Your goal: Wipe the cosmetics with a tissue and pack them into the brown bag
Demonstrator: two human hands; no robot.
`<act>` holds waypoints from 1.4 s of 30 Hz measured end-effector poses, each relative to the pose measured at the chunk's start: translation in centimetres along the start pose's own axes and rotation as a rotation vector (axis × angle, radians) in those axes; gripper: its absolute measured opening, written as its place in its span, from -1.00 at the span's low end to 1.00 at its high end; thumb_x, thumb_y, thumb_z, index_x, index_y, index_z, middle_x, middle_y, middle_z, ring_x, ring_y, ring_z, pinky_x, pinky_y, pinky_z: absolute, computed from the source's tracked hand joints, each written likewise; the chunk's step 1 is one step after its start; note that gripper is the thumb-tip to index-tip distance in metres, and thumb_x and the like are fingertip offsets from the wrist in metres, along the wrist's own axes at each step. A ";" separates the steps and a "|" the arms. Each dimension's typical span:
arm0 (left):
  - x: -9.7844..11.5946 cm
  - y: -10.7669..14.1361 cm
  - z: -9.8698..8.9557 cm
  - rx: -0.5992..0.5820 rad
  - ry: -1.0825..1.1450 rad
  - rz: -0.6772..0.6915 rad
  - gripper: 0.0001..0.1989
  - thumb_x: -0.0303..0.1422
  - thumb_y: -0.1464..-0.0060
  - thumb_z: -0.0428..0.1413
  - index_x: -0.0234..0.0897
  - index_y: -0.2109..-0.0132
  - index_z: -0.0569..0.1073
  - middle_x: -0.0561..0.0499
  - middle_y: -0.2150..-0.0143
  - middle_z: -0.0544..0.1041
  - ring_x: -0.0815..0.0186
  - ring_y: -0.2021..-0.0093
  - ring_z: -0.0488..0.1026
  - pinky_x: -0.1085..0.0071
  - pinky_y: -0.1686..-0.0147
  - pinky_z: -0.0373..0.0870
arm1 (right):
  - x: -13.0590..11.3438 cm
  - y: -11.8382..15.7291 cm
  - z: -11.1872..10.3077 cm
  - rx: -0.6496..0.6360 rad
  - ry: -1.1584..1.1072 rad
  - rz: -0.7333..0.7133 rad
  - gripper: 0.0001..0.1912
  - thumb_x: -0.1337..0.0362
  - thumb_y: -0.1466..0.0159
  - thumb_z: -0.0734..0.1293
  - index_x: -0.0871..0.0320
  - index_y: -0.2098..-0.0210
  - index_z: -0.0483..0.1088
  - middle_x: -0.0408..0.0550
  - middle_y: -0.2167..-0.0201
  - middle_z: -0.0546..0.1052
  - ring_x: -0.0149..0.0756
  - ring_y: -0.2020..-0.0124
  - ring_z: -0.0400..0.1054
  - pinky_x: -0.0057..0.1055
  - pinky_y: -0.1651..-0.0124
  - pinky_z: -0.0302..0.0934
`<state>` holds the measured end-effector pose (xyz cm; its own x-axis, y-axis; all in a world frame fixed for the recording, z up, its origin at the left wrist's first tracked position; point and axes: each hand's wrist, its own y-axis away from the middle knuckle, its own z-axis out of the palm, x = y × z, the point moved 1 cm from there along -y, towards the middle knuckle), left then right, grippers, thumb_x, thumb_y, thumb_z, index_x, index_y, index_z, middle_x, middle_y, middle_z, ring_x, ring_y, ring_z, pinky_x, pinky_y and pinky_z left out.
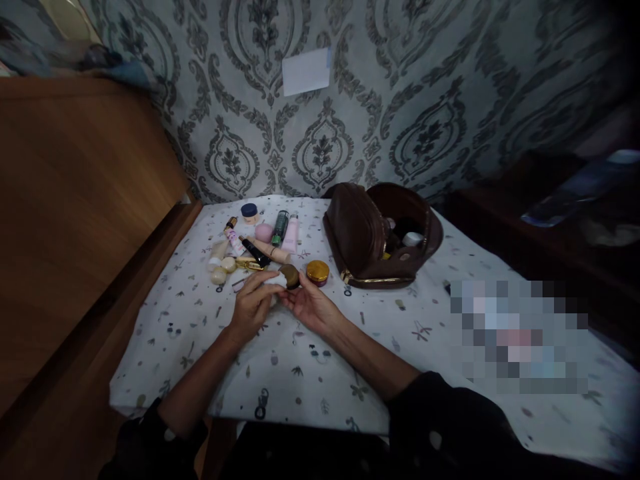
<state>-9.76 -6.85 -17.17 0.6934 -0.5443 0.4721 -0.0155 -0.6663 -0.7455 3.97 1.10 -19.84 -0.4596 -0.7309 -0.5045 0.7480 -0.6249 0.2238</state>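
My right hand (313, 305) is closed around a small round jar (289, 275) with a brownish lid and dark side. Against that lid, my left hand (254, 301) pinches a white wipe (274, 281), its fingers bent over the cloth. Just right of the jar sits a round gold-lidded container (317, 271) on the tablecloth. Beyond my left hand lie a black tube (255, 252), a beige tube (273, 250) and cream-coloured round pots (223, 269).
A brown cosmetic bag (357, 230) stands unzipped at the back right, with items inside. Behind the tubes are a pink sponge (263, 232), a green tube (281, 228), a pink tube (291, 233) and a navy-lidded jar (249, 213). A wooden cabinet (75, 220) borders the left.
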 end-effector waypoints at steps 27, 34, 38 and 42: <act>0.7 0.0 1.2 -0.005 0.603 -0.976 -0.58 -0.13 0.13 0.34 -0.25 0.16 0.49 -0.02 0.19 0.61 0.18 0.22 0.55 0.39 0.24 0.45 | -3.3 4.5 0.4 -0.029 1.582 -0.860 -0.57 0.23 -0.20 0.44 0.07 -0.06 0.41 -0.01 0.12 0.49 -0.23 0.13 0.42 -0.33 0.07 0.33; 3.0 -1.7 2.8 -0.045 0.642 -1.116 -0.57 -0.16 0.19 0.37 -0.21 0.16 0.48 0.07 0.28 0.59 0.27 0.30 0.51 0.47 0.32 0.40 | -5.5 7.9 -1.1 -0.066 1.696 -0.897 -0.51 0.15 -0.27 0.38 0.06 -0.17 0.35 0.04 0.07 0.45 -0.20 0.10 0.43 -0.34 0.09 0.36; 3.8 -2.8 4.3 -0.076 0.584 -1.073 -0.62 -0.17 0.16 0.31 -0.23 0.19 0.47 0.10 0.36 0.53 0.29 0.35 0.46 0.48 0.38 0.34 | -6.3 8.7 -2.9 -0.086 1.605 -0.917 -0.50 0.18 -0.26 0.38 0.09 -0.17 0.35 0.05 0.07 0.44 -0.21 0.07 0.41 -0.33 0.06 0.35; 2.7 -3.1 5.3 -0.117 0.400 -0.925 -0.76 -0.20 0.08 0.18 -0.25 0.28 0.44 0.14 0.49 0.39 0.36 0.49 0.30 0.49 0.48 0.22 | -6.6 8.6 -4.6 -0.035 1.578 -0.878 -0.54 0.24 -0.22 0.39 0.10 -0.11 0.39 0.03 0.11 0.45 -0.20 0.12 0.40 -0.30 0.08 0.35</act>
<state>-4.03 -3.57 -16.05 0.1775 0.0944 0.9796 0.3202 -0.9468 0.0332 15.63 1.81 -18.47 0.1395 0.7087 -0.6916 0.5817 -0.6238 -0.5220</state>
